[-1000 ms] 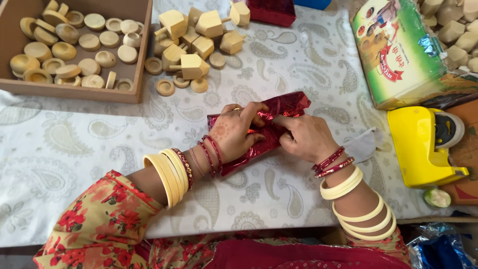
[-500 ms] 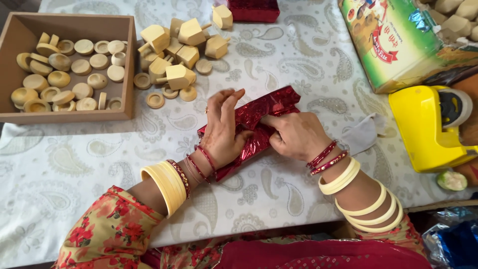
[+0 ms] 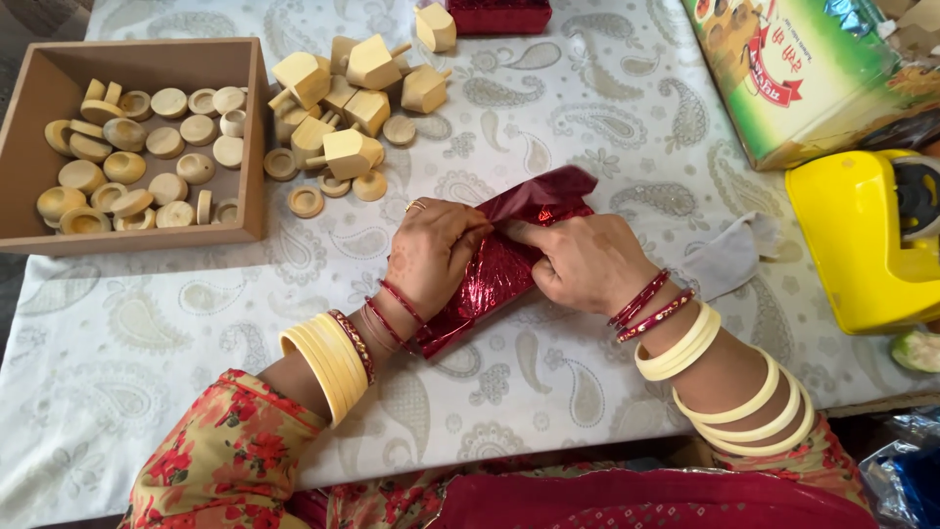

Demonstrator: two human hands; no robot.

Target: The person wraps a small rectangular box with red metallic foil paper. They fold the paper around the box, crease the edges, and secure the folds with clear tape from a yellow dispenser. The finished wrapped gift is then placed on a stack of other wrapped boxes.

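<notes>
In the head view, both hands rest on a red foil-wrapped packet [image 3: 499, 264] that lies on the paisley-patterned worktop [image 3: 587, 127]. The left hand [image 3: 431, 257] lies over the packet's left flank with its fingers [image 3: 460, 230] curled down onto the foil, pressing and pinching it near the middle fold. The right hand [image 3: 586, 263] grips the packet from the other side, its fingertips meeting the left hand's at the foil's crease, so both hands are closed on the wrapping. The packet's long axis runs diagonally: its near end points toward the left wrist and the person's body, and its far end, a loose flap of foil, sticks out beyond the fingertips toward the far right of the worktop. Beyond the left fingers, well apart, sits a heap of pale wooden blocks with pegs [image 3: 352, 98] mixed with small wooden discs. Farther to the left of that hand stands an open wooden box [image 3: 257, 147] filled with similar round wooden pieces. Just to the right of the right hand lies a scrap of white paper [image 3: 729, 257], and past it a yellow tape dispenser [image 3: 862, 245]. A green printed carton [image 3: 783, 78] lies beyond the right hand at the far right. A dark red box [image 3: 499, 15] sits at the far edge.
</notes>
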